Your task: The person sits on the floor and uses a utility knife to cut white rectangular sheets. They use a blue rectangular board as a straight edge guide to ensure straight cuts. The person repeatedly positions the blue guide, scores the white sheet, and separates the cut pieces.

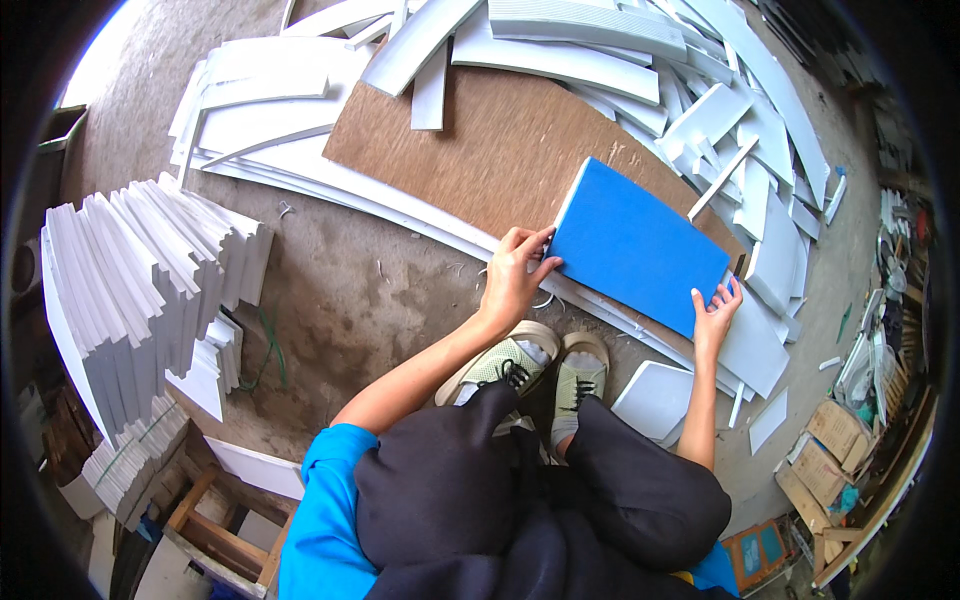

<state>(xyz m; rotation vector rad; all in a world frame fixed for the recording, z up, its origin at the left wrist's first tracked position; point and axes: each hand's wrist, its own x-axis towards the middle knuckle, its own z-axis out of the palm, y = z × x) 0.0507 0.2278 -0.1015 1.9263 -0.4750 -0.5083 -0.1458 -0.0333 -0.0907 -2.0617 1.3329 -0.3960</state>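
Observation:
A flat rectangular board with a blue face and a white edge point(640, 250) is held between my two hands, tilted over a brown wooden sheet point(480, 150). My left hand point(517, 270) pinches its left end, thumb on the blue face and fingers at the edge. At the lower right corner, my right hand point(716, 310) grips the other end, with the thumb on the near side. The fingers under the board are partly hidden. The brown sheet lies on top of white panels point(370, 200).
Many loose white strips and offcuts point(570, 60) are heaped beyond and to the right. Bundled white boards point(140, 280) stand at left, above a wooden frame point(215, 530). My shoes point(510, 365) are close to the panels' edge. Cardboard pieces point(835, 440) lie at right.

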